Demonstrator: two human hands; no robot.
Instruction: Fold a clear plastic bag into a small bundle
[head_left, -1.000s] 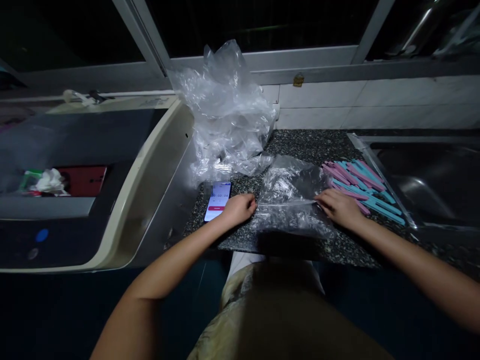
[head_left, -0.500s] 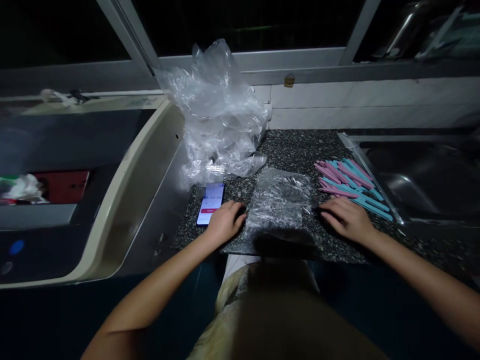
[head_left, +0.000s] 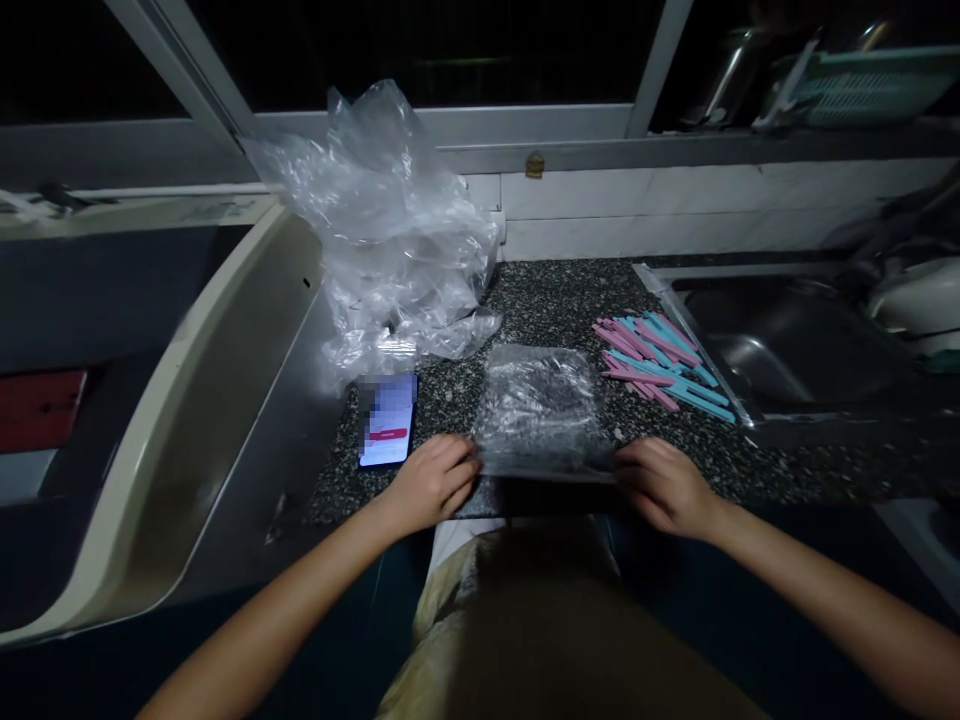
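Note:
A clear plastic bag (head_left: 537, 400) lies flat on the speckled dark counter in front of me, its near edge drawn out between my hands. At its near left corner, my left hand (head_left: 433, 482) is closed, with the fingertips on the film. The near right corner is pinched in my right hand (head_left: 666, 485), whose thumb and fingers are bent together. Beyond the right hand lies a loose pile of slim pink and light-blue plastic sticks (head_left: 660, 362). A lit phone (head_left: 388, 420) rests just beyond my left hand.
A big crumpled heap of clear plastic bags (head_left: 397, 230) stands against the window at the back left. To the left is a bulky cream-and-dark appliance (head_left: 247, 300). A metal sink (head_left: 765, 350) borders the counter on the right. A green basket (head_left: 862, 90) is behind the window frame.
Both hands have moved toward me and closed on the near corners of the plastic bag, which now lies flatter. The view has shifted to the right.

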